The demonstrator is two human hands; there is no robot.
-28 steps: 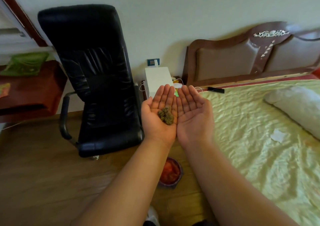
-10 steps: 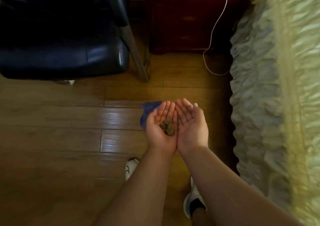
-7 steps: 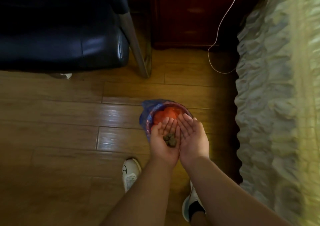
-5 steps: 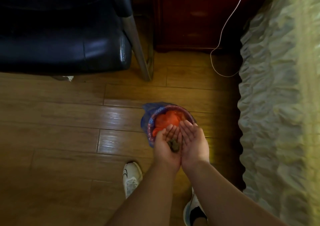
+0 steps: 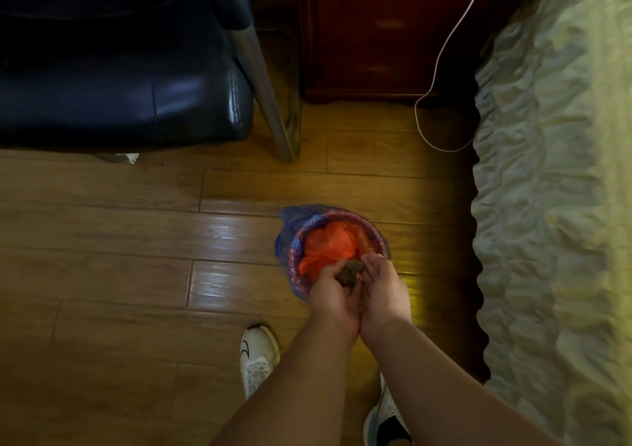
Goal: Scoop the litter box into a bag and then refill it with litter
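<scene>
A small brown clump (image 5: 349,271) of scooped litter sits cradled between two cupped hands held side by side, poised directly above a small bin (image 5: 378,237) on the floor. The left hand (image 5: 333,295) carries most of the clump on its loosely curved fingers, while the right hand (image 5: 384,288) presses alongside, palm up and fingers relaxed, forming the other half of the cradle; neither hand pinches or closes around the load. The bin is lined with a blue bag (image 5: 285,240), with crumpled orange plastic (image 5: 325,247) filling its mouth at 12 o'clock from the hands. The step in hand appears to be the dumping of waste into the bag, the scooping stage of the job; no litter box is visible, so how much remains cannot be judged. The next move likely calls for tipping the hands forward or parting them so the clump falls inside the liner rather than onto the wood floor (image 5: 119,257), a real risk as the hands overlap only the near rim. White shoes stand at 7 o'clock (image 5: 258,356) and 5 o'clock (image 5: 384,421) from the bin. A black chair (image 5: 119,96) fills the 10 o'clock corner, a dark wood nightstand (image 5: 376,35) sits at 12 o'clock with a white cable (image 5: 441,55) trailing down, and a bed (image 5: 554,206) runs along 3 o'clock.
</scene>
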